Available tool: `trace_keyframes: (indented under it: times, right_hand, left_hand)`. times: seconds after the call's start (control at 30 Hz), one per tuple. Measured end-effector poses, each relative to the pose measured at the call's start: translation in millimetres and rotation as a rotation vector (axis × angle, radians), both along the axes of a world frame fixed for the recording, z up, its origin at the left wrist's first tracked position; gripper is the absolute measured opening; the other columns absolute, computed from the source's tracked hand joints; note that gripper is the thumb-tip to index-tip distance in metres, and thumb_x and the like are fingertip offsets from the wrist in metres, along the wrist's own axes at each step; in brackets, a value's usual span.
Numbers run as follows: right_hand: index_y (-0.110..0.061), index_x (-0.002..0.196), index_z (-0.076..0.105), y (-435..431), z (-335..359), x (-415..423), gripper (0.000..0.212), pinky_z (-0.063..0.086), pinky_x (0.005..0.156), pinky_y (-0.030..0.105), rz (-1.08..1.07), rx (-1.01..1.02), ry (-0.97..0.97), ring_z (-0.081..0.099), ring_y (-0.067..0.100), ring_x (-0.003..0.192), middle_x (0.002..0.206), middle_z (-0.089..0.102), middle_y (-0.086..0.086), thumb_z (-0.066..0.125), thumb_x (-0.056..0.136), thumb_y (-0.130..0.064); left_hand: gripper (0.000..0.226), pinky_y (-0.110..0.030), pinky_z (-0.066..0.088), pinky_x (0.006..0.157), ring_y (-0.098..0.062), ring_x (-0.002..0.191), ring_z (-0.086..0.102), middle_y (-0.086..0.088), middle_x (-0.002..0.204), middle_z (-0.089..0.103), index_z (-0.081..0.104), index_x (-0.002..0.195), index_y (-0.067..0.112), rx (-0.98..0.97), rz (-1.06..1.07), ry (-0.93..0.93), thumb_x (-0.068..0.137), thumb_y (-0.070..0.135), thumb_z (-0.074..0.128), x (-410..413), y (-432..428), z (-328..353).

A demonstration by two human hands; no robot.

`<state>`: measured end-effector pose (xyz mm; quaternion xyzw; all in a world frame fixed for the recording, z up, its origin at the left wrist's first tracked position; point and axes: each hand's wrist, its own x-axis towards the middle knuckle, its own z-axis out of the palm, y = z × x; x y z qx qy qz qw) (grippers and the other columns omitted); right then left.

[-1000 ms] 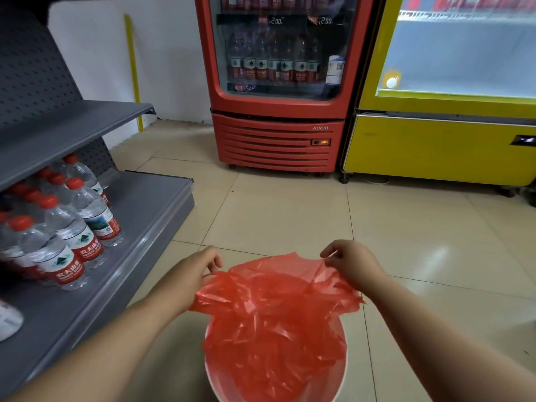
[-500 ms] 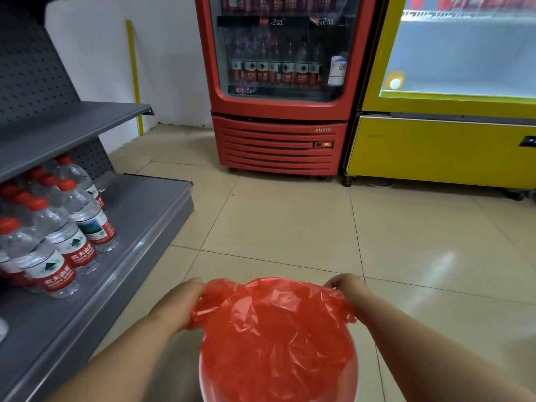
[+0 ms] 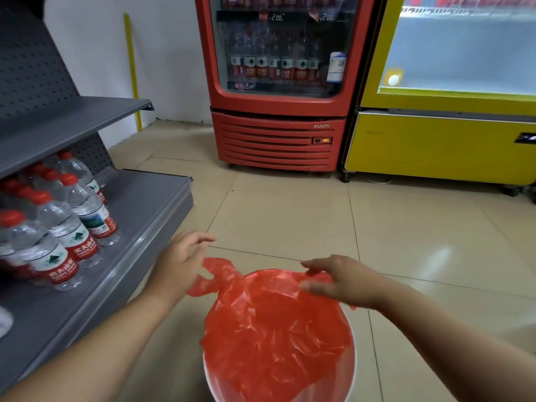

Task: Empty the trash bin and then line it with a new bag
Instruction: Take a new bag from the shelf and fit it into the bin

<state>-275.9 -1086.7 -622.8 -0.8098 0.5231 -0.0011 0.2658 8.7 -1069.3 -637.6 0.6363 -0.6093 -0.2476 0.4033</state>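
A round white trash bin (image 3: 349, 369) stands on the floor at the bottom centre. A red plastic bag (image 3: 272, 329) lies crumpled over its mouth, one handle loop sticking out past the rim at the upper left. My left hand (image 3: 181, 261) hovers just left of that loop, fingers spread, holding nothing. My right hand (image 3: 339, 281) is over the far right rim with its fingers apart, resting on or just above the bag's edge; it looks blurred.
A grey metal shelf (image 3: 139, 227) with several water bottles (image 3: 72, 224) runs along the left. A red drinks fridge (image 3: 278, 82) and a yellow freezer (image 3: 443, 140) stand ahead. Beige floor tiles (image 3: 290, 216) lie between them and the bin.
Both hands have let go of the bag's edge and opened. The bag has settled over the bin's mouth, and the left hand has lifted away to the left.
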Motion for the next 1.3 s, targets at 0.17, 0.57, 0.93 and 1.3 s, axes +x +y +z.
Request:
trace_keyframes:
  times: [0.17, 0.57, 0.93, 1.3]
  right_hand:
    - [-0.020, 0.116, 0.061, 19, -8, 18, 0.039, 0.044, 0.095, 0.033, 0.301, -0.259, 0.257, 0.057, 0.026, 0.102, 0.105, 0.069, 0.005, 0.060, 0.078, -0.023]
    - [-0.028, 0.101, 0.057, 96, -23, -22, 0.016, 0.051, 0.068, 0.026, 0.805, -0.395, 0.041, 0.061, 0.012, 0.064, 0.076, 0.066, -0.010, 0.053, 0.086, -0.025]
    - [-0.028, 0.120, 0.045, 112, -16, -51, 0.041, 0.048, 0.072, 0.019, 0.597, -0.338, -0.032, 0.062, 0.009, 0.079, 0.089, 0.068, -0.006, 0.030, 0.094, -0.057]
    - [-0.032, 0.065, 0.060, 114, -70, -76, 0.045, 0.037, 0.085, 0.022, 0.506, -0.541, 0.289, 0.056, 0.004, 0.048, 0.054, 0.059, -0.014, 0.033, 0.093, -0.055]
  left_hand:
    - [0.075, -0.026, 0.005, 0.111, -0.012, 0.138, 0.030, 0.004, 0.144, 0.043, 0.040, 0.137, 0.024, -0.111, -0.577, -0.834, 0.076, 0.065, 0.028, -64, 14, 20]
    - [0.114, -0.041, -0.020, 0.109, -0.029, 0.145, -0.005, -0.015, 0.157, -0.010, -0.043, 0.126, 0.037, 0.097, -0.669, -1.272, 0.067, 0.079, 0.045, -63, 54, 0]
    - [0.015, -0.029, 0.033, 0.081, -0.015, 0.060, 0.057, 0.010, 0.057, 0.062, 0.062, 0.070, 0.027, -0.238, -0.754, -1.253, 0.057, 0.031, 0.057, -33, 79, 0]
    - [0.019, -0.025, 0.034, 0.092, -0.005, 0.058, 0.058, 0.016, 0.060, 0.059, 0.051, 0.061, 0.030, -0.347, -0.852, -1.240, 0.080, 0.032, 0.054, 18, 136, -47]
